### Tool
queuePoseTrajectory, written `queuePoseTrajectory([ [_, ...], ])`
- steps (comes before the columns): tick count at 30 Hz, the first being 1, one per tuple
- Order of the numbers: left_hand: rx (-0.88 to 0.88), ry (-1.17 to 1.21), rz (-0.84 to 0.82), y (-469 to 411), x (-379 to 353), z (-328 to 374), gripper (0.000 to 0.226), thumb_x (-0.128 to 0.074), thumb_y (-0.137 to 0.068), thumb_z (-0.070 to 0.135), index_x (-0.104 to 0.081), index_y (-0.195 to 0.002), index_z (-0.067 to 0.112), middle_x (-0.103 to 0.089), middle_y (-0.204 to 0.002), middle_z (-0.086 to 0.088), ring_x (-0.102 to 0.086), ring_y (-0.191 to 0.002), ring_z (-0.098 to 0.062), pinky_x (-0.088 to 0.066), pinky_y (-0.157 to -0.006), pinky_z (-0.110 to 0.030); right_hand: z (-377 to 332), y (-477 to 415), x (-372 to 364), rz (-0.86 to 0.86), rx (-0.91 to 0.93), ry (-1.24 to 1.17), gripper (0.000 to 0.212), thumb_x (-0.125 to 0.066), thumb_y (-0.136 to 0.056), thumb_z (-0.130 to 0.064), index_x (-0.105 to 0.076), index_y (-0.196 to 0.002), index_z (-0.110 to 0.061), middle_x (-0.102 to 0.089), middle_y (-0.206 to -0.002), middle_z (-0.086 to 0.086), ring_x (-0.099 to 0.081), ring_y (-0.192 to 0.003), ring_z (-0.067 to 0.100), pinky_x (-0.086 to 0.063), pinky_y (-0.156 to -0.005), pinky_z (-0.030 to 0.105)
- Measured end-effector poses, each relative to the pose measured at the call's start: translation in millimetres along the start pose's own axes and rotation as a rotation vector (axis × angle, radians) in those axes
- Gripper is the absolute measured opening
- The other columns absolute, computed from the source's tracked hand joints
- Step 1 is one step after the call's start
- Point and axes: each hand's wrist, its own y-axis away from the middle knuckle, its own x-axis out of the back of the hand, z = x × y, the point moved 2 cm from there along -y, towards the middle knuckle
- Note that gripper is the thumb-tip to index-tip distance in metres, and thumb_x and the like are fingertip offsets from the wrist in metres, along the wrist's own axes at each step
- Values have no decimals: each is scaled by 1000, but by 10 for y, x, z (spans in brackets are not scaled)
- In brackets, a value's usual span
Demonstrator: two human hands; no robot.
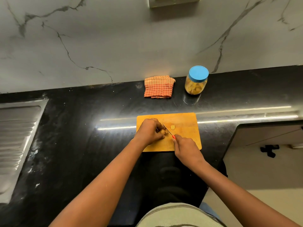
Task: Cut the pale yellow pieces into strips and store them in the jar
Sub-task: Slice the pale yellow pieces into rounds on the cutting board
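Up by the wall, my jar [196, 82] stands upright with its blue lid [198, 73] on, pale yellow bits filling its lower part. On the cutting board [183, 122], my left hand [151, 131] curls its fingers over a pale yellow piece [164, 132], pinning it down. My right hand [186, 146] grips the knife [168, 131], blade at that piece. Another piece [172, 127] lies loose just beside the blade.

A grey marble wall [114, 38] with dark veins rises behind a polished black counter [82, 136]. A ribbed steel drainboard [16, 136] is set into the counter at the left. Bright strips of light [246, 119] reflect across its surface. Pale floor [246, 202] shows at the lower right.
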Motion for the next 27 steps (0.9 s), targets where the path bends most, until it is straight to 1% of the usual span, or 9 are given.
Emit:
queuePoseTrajectory([
  [2, -4, -4, -2, 3, 4, 15, 35, -82, -76, 28, -75, -107, 14, -70, -100, 0, -56, -81, -9, -50, -72, -23, -13, -84, 8, -10, 12, 44, 34, -38, -104, -30, -58, -125, -12, -67, -88, 8, -61, -72, 20, -51, -63, 30],
  [4, -5, -10, -6, -3, 6, 23, 36, -83, -75, 29, -75, -107, 14, -70, -99, -1, -57, -81, -10, -51, -73, -25, -22, -153, 10, -21, 18, 83, 35, -37, -103, -29, -58, -123, -11, -67, -87, 10, -61, -71, 23, -50, -62, 31],
  [6, 6, -10, -15, -12, 10, 14, 36, -83, -75, 29, -75, -107, 14, -70, -99, -1, -58, -82, -10, -51, -72, -24, -11, -156, 15, -38, 17, 92, 35, -37, -103, -30, -58, -125, -11, -67, -87, 10, -61, -71, 23, -52, -63, 32],
  [11, 20, -26, -29, -43, 8, 7, 37, -83, -74, 30, -75, -107, 14, -69, -99, 0, -57, -80, -8, -49, -68, -21, 78, -8, 60, -77, -11, 60, 33, -40, -103, -30, -57, -126, -15, -65, -85, 5, -61, -70, 17, -54, -63, 29],
  [14, 21, -30, -27, -39, -4, 20, 37, -83, -75, 30, -75, -107, 14, -69, -97, 1, -57, -79, -8, -51, -68, -22, 46, -95, 50, -67, -13, 81, 33, -39, -103, -30, -58, -124, -13, -66, -87, 8, -62, -72, 21, -55, -65, 34],
  [16, 22, -32, -19, -29, -2, 27, 36, -83, -75, 29, -75, -107, 13, -69, -98, 1, -56, -79, -7, -48, -66, -20, 18, -115, 32, -65, -14, 92, 33, -38, -103, -29, -57, -124, -12, -65, -88, 9, -61, -72, 23, -55, -65, 35],
  [19, 29, -34, -20, -29, 8, 15, 38, -83, -75, 28, -74, -109, 14, -68, -99, 1, -53, -79, -6, -43, -66, -17, 23, -6, 9, -70, -28, 90, 32, -37, -103, -30, -56, -123, -14, -63, -84, 6, -60, -69, 19, -53, -61, 31],
  [23, 28, -26, -26, -24, 19, 12, 38, -82, -76, 28, -74, -110, 14, -69, -100, 0, -56, -81, -8, -51, -71, -23, 61, 24, 22, -72, -48, 129, 33, -37, -103, -29, -55, -126, -13, -65, -89, 7, -62, -75, 22, -56, -68, 36],
  [27, 44, -5, -32, -8, 33, -24, 39, -84, -73, 28, -75, -109, 15, -70, -101, -1, -60, -85, -12, -55, -77, -30, 63, 59, 34, -61, -66, 136, 32, -38, -103, -27, -55, -126, -12, -65, -89, 7, -63, -75, 23, -56, -67, 36],
])
